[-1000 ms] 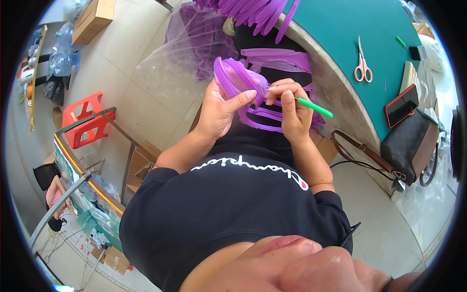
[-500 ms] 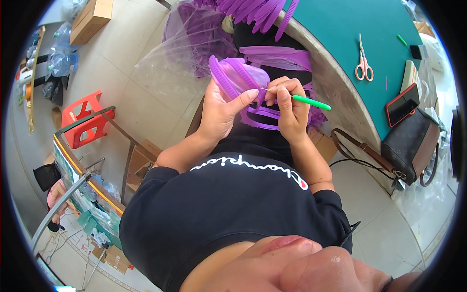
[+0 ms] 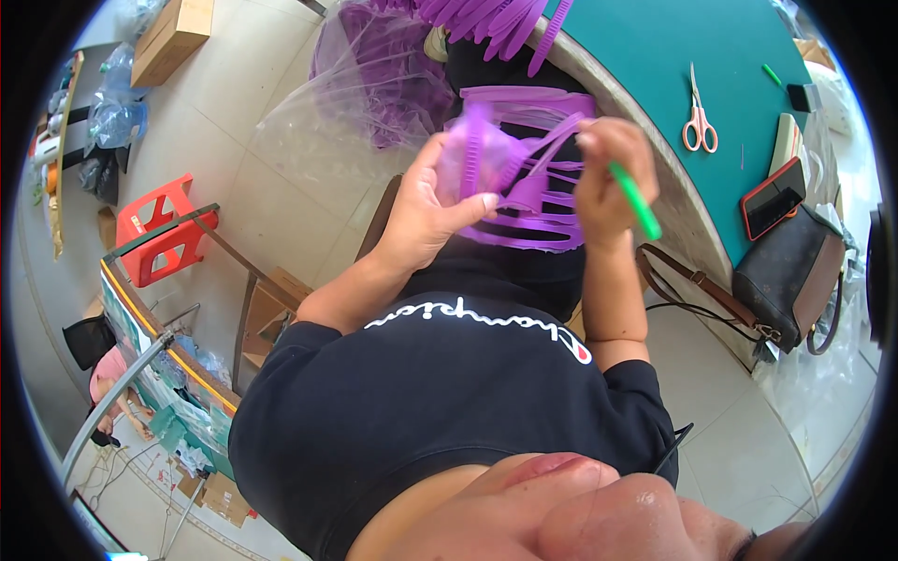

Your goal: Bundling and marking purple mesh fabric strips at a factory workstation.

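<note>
My left hand (image 3: 416, 210) is closed round a soft, translucent purple rubber piece (image 3: 472, 154) with a ridged strap along it, the thumb pressing on its near side. Raised to the right, my right hand (image 3: 613, 168) is closed and blurred by motion. A thin green-handled tool (image 3: 636, 201) sticks out of it toward me; its tip is hidden. Thin purple strips (image 3: 557, 136) run stretched between the piece and my right fingers, which seem to pinch them. Below, a purple sheet of slotted rubber scrap (image 3: 524, 98) lies across my dark-trousered lap.
On the green table (image 3: 645, 56) to the right lie pink-handled scissors (image 3: 699, 126), a phone (image 3: 773, 198) and a handbag (image 3: 790, 271). Purple straps (image 3: 496, 23) heap at its far edge. A clear bag of purple pieces (image 3: 374, 84) and a red stool (image 3: 168, 229) stand left.
My right hand has pulled away from the piece, up and to the right, drawing purple strips out with it. The green tool now tilts more steeply. The left hand has turned the piece slightly.
</note>
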Demonstrator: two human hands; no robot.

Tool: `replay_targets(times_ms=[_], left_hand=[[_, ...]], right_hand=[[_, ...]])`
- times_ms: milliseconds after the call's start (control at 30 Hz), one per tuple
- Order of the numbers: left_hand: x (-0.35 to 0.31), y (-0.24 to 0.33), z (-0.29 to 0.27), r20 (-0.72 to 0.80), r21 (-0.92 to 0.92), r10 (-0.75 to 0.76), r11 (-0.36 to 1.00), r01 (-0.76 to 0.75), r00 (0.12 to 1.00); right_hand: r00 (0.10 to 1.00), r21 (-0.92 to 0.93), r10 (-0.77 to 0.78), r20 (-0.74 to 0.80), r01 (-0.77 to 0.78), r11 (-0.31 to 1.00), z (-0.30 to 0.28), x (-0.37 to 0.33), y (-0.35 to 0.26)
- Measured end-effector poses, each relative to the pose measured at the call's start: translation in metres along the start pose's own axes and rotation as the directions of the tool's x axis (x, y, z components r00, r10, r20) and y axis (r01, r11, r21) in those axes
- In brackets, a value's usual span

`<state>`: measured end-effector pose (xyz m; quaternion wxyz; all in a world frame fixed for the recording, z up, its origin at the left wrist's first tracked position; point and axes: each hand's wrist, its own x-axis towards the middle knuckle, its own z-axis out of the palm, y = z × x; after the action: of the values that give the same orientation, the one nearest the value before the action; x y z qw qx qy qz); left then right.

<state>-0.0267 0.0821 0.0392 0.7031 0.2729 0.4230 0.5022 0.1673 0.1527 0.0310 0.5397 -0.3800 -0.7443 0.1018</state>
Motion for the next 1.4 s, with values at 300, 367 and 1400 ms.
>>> replay_targets(times_ms=[300, 367, 1400], left_hand=[[-0.003, -0.032, -0.04, 0.127, 0.279, -0.315, 0.921, 0.271, 0.941], [-0.007, -0.036, -0.047, 0.123, 0.315, -0.363, 0.897, 0.31, 0.924], [0.013, -0.002, 0.028, -0.079, -0.261, 0.059, 0.962, -0.078, 0.995]], right_hand=[[0.824, -0.32, -0.433, -0.365, 0.325, 0.89, -0.096, 0.099, 0.053], [0.784, -0.47, -0.485, -0.387, 0.285, 0.836, -0.122, 0.12, 0.057], [0.978, 0.099, -0.129, 0.163, 0.114, 0.989, -0.006, -0.014, -0.04]])
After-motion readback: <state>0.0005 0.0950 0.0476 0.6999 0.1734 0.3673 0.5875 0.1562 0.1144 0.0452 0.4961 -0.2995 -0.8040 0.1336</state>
